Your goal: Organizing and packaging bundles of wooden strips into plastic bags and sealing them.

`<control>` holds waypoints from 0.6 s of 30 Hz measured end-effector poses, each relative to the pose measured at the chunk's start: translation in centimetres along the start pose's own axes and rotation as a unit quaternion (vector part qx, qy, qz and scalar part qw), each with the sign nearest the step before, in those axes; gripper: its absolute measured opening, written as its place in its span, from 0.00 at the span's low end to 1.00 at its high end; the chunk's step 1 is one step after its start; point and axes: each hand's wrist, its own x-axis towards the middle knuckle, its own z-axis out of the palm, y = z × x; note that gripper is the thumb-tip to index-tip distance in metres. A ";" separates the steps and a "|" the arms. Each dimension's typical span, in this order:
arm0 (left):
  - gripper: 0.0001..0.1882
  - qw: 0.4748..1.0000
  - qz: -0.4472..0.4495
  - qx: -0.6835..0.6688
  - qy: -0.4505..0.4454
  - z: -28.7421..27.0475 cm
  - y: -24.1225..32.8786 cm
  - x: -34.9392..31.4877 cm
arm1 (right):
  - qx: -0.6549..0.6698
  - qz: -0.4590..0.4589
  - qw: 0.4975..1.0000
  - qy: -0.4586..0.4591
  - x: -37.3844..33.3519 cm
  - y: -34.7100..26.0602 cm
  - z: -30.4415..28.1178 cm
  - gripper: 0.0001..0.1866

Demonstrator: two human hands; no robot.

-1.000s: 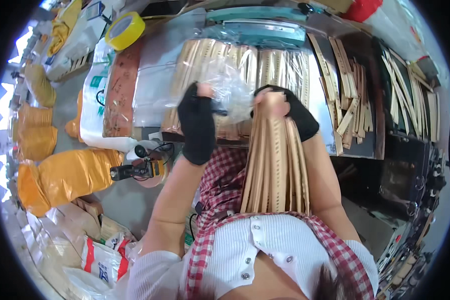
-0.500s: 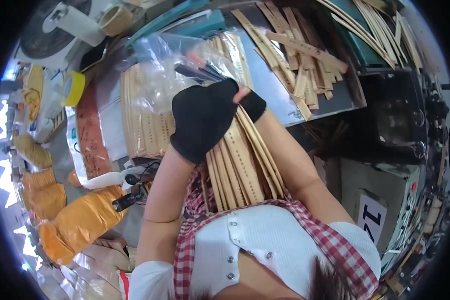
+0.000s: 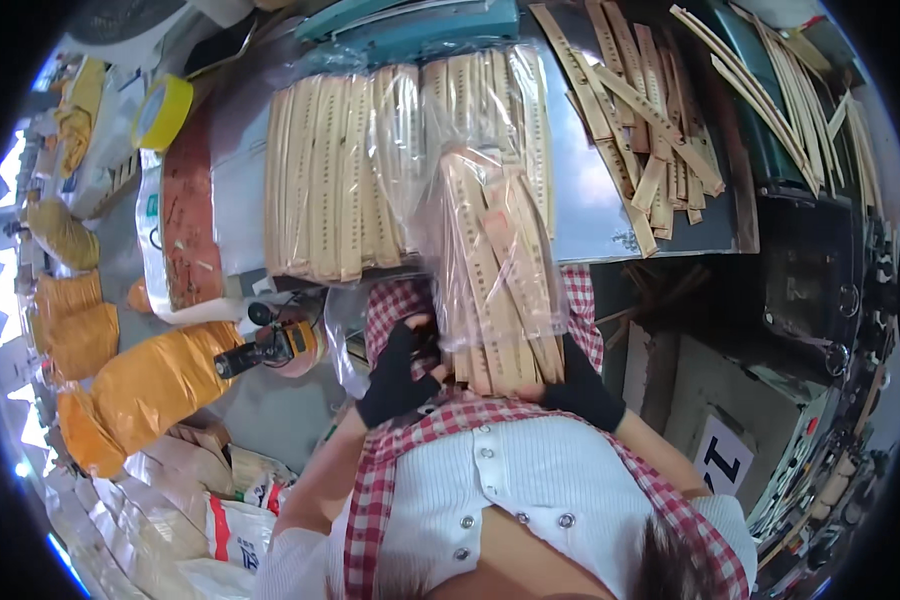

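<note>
**Left hand (image 3: 400,385) and right hand (image 3: 585,390) at lower end of strip bundle (image 3: 500,368)**

Both hands in black fingerless gloves, low, close to the torso. Right: curled round the bundle's lower right edge, fingertips on the wood, gripping it. Left: fingers bent at the lower left edge; can't tell if it grips or only touches. Strip bundle: pale wooden strips with printed marks, in front of the lap; upper part inside a clear plastic bag (image 3: 450,290), lower ends sticking out of the bag, a few strips slanted. Checked apron (image 3: 395,480) just below.

Beyond: metal-topped table (image 3: 585,225). On it, rows of strips (image 3: 330,180) side by side behind and left of the bundle; loose pile of strips (image 3: 660,130), crisscrossed, to the right. Teal object (image 3: 410,40) at far edge. Left side: reddish board (image 3: 187,220), yellow tape roll (image 3: 162,112). Floor left: orange sack (image 3: 160,385). Far right: green tray (image 3: 770,115) with more strips.
</note>
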 end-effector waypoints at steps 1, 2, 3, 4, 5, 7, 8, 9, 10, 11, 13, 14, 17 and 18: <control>0.22 0.999 0.025 0.017 -0.026 -0.3 0.2 0.9 | -0.067 -0.025 0.997 0.018 1.2 0.7 0.3 0.42; 0.19 0.991 0.041 0.121 0.050 -0.1 0.5 2.5 | -0.134 -0.050 0.989 0.038 3.0 1.7 0.7 0.42; 0.17 0.965 0.053 0.224 0.127 0.1 1.6 4.3 | -0.081 -0.031 0.994 0.070 5.0 2.1 1.5 0.37; 0.13 0.963 0.050 0.219 0.149 -0.9 1.7 5.3 | -0.029 -0.013 0.994 0.106 7.2 2.3 2.2 0.32; 0.12 0.934 0.058 0.317 0.155 -1.6 5.3 6.4 | 0.044 -0.035 0.993 0.103 10.0 2.3 1.8 0.27; 0.12 0.942 0.099 0.247 0.207 -2.7 6.1 7.3 | 0.120 -0.059 0.986 0.099 11.5 2.8 1.9 0.22; 0.10 0.935 0.128 0.216 0.250 -2.5 7.4 7.4 | 0.139 -0.110 0.962 0.209 11.2 3.4 1.9 0.19; 0.10 0.939 0.134 0.216 0.234 -1.8 8.2 6.8 | 0.156 -0.161 0.919 0.324 10.9 3.9 1.7 0.16; 0.10 0.938 0.192 0.200 0.208 -0.8 9.0 5.1 | 0.160 -0.161 0.913 0.337 10.5 4.0 1.6 0.16; 0.09 0.934 0.249 0.181 0.179 0.2 9.3 4.3 | 0.262 -0.160 0.887 0.346 10.3 3.8 1.5 0.13; 0.16 0.934 0.318 0.139 -0.087 3.3 9.7 4.4 | 0.366 -0.139 0.837 0.382 10.9 8.2 -0.6 0.14; 0.21 0.921 0.312 0.122 -0.199 4.8 10.0 4.4 | 0.220 -0.182 0.858 0.426 11.5 10.8 -1.4 0.13; 0.18 0.914 0.287 0.049 -0.283 7.8 8.4 4.9 | 0.343 -0.131 0.863 0.347 9.7 9.0 -1.0 0.14; 0.15 0.873 0.367 0.067 -0.313 9.6 6.6 4.6 | 0.345 -0.154 0.858 0.349 9.4 8.6 -0.8 0.14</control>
